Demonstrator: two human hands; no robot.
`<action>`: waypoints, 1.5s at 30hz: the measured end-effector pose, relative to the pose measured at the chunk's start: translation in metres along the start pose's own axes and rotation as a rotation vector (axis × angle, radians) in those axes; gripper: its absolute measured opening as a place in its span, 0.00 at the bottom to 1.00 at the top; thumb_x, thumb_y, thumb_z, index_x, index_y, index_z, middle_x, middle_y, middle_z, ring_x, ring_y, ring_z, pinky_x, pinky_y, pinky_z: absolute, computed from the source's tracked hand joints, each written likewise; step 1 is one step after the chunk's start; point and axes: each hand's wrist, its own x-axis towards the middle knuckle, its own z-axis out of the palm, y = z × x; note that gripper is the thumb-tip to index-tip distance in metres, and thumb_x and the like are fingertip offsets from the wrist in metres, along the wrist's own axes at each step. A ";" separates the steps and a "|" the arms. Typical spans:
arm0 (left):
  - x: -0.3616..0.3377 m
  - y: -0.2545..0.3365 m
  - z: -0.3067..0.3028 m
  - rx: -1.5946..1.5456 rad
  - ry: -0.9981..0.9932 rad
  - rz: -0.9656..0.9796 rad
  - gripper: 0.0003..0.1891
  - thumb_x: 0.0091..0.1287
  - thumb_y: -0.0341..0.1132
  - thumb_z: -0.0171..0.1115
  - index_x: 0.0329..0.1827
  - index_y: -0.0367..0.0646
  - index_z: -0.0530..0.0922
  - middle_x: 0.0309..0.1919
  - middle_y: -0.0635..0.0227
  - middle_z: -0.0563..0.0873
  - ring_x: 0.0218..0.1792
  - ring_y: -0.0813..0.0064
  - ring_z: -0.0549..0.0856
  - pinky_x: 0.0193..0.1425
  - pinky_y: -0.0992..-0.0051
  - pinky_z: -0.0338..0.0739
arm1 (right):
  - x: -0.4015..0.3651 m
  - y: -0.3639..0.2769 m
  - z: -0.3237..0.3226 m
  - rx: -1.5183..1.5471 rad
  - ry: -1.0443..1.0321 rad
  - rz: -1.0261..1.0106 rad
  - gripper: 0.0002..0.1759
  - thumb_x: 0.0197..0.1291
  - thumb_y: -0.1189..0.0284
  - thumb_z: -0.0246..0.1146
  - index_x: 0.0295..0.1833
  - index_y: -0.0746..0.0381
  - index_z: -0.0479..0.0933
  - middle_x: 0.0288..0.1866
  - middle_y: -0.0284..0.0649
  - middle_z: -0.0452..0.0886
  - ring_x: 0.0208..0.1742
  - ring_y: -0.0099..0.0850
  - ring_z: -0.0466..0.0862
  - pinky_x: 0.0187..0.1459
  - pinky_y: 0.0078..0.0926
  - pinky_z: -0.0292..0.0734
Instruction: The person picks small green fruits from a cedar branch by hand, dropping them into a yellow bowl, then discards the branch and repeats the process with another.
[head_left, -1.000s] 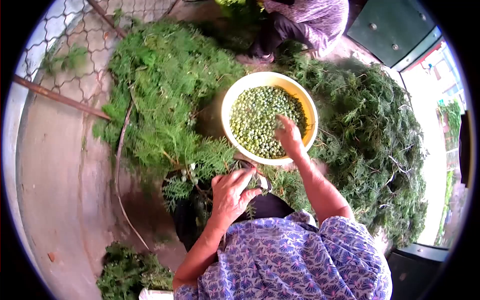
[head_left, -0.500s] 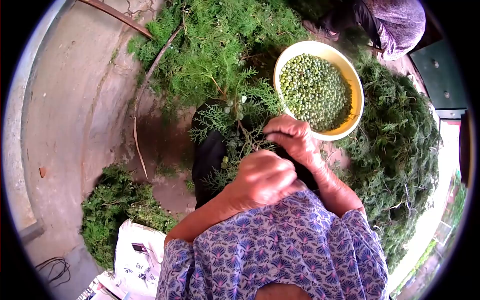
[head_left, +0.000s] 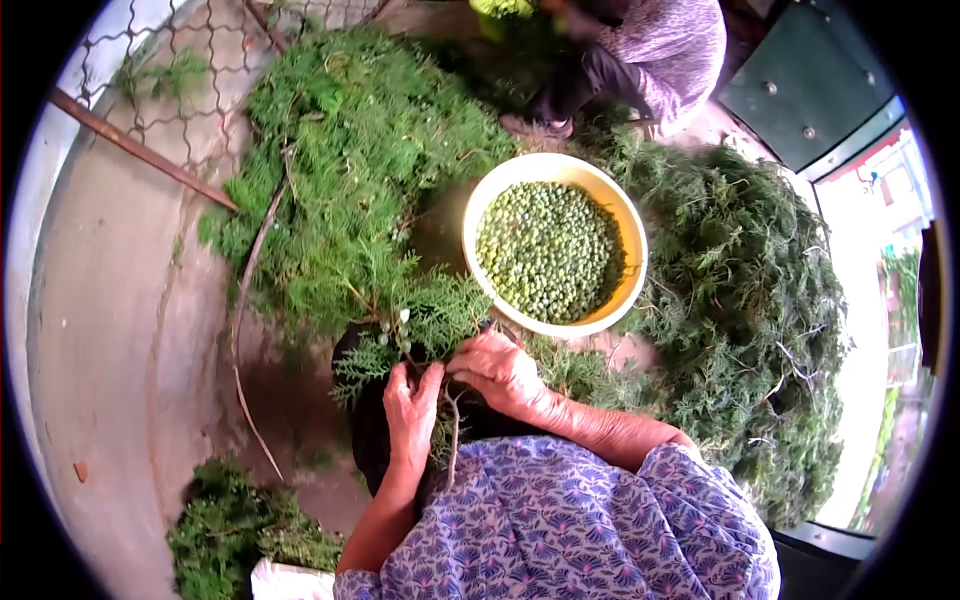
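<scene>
An evergreen branch (head_left: 438, 306) with flat, scaly green sprays and a few pale round cones lies over my dark-trousered lap. My left hand (head_left: 408, 412) is closed on it, thumb and fingers pinching the twigs. Close beside it, my right hand (head_left: 503, 374) has its fingertips pressed together at the sprays; what they pinch is hidden. A bare stem (head_left: 454, 440) runs down below the hands toward my patterned shirt. Just beyond my right hand stands a yellow basin (head_left: 631, 215) holding a heap of small green cones (head_left: 550, 250).
Cut evergreen branches form a large pile (head_left: 350, 160) ahead and another pile (head_left: 740, 300) on the right. A smaller heap (head_left: 235, 530) lies at the lower left. Another person (head_left: 665, 55) crouches beyond the basin. A long bare stick (head_left: 243, 300) lies on the floor at left.
The view has shifted, showing more of the far side. My left hand has moved forward from near my shirt to the branch, beside my right hand. The branch stays over my lap.
</scene>
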 end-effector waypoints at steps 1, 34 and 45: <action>0.001 -0.002 0.001 -0.089 -0.031 -0.021 0.14 0.61 0.36 0.62 0.39 0.32 0.74 0.32 0.63 0.81 0.30 0.82 0.74 0.34 0.77 0.70 | -0.001 -0.001 0.000 -0.052 -0.002 -0.012 0.11 0.44 0.77 0.67 0.37 0.61 0.79 0.38 0.40 0.79 0.41 0.39 0.78 0.44 0.33 0.73; 0.232 0.079 -0.094 -0.826 0.193 0.131 0.11 0.60 0.23 0.60 0.46 0.35 0.76 0.33 0.68 0.82 0.33 0.79 0.79 0.39 0.78 0.74 | 0.238 -0.003 0.099 -0.043 0.017 0.058 0.26 0.49 0.73 0.62 0.55 0.66 0.67 0.41 0.52 0.74 0.46 0.50 0.74 0.47 0.40 0.71; 0.248 0.082 -0.114 -0.864 0.220 0.040 0.07 0.63 0.34 0.60 0.40 0.41 0.77 0.31 0.72 0.81 0.33 0.78 0.77 0.41 0.77 0.72 | 0.226 0.029 0.115 0.030 -0.141 0.087 0.31 0.44 0.82 0.60 0.59 0.62 0.66 0.39 0.51 0.77 0.40 0.52 0.78 0.41 0.41 0.74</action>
